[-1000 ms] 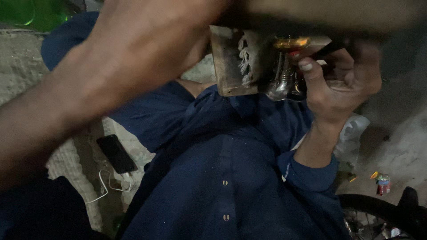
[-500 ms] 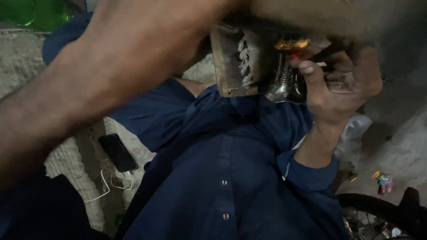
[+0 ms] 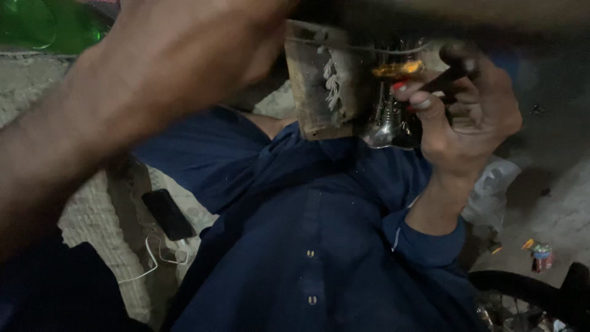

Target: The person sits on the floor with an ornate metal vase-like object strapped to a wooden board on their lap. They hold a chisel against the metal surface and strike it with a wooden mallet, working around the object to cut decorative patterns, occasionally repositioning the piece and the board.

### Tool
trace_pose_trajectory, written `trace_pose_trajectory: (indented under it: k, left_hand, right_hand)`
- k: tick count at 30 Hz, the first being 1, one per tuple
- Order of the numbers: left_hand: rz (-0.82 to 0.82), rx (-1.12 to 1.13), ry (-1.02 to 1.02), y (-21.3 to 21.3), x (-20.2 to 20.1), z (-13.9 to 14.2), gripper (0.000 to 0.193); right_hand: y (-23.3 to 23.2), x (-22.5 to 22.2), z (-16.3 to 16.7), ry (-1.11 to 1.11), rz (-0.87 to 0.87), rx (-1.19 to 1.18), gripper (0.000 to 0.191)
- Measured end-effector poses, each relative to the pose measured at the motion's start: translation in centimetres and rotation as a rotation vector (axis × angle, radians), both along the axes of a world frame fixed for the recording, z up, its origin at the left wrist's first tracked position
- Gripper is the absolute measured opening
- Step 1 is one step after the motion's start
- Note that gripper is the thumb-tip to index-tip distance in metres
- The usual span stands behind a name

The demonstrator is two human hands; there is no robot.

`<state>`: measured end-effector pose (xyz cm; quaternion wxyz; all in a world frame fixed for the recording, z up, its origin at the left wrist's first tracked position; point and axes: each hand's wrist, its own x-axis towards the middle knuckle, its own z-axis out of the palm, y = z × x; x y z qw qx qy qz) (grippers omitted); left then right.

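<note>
Your left hand (image 3: 184, 55), nearest the camera, is blurred; its grip cannot be determined. Beyond it, your right hand (image 3: 467, 117) clasps a shiny chrome bell-shaped fitting (image 3: 387, 126) held against a worn brown wooden block (image 3: 319, 80), upper centre. Judged from this, the fitting remains in hand, work unfinished.

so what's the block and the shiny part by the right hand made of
The block looks like rough, worn wood: dull brown, chipped edges. The shiny part looks like bare polished metal: silvery, bright glints. The right hand grips beside it; the picture is too dim to be sure.
</note>
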<state>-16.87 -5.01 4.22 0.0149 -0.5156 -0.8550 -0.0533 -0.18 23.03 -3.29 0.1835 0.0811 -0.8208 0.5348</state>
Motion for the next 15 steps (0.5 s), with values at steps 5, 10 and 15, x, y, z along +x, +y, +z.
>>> trace_pose_trajectory:
  k: [5, 10, 15]
  left_hand:
    - [-0.031, 0.017, -0.060, 0.7, -0.6, 0.6, 0.023]
    - [-0.096, 0.105, 0.116, 2.0, -0.7, 1.1, 0.033]
    - [0.032, -0.041, -0.257, 2.3, -0.7, 1.7, 0.013]
  right_hand:
    - [0.4, -0.2, -0.8, 0.032, 0.016, -0.097, 0.036]
    - [0.7, 0.1, -1.5, 0.013, -0.029, -0.169, 0.028]
    - [0.7, 0.6, -2.0, 0.024, -0.070, -0.222, 0.036]
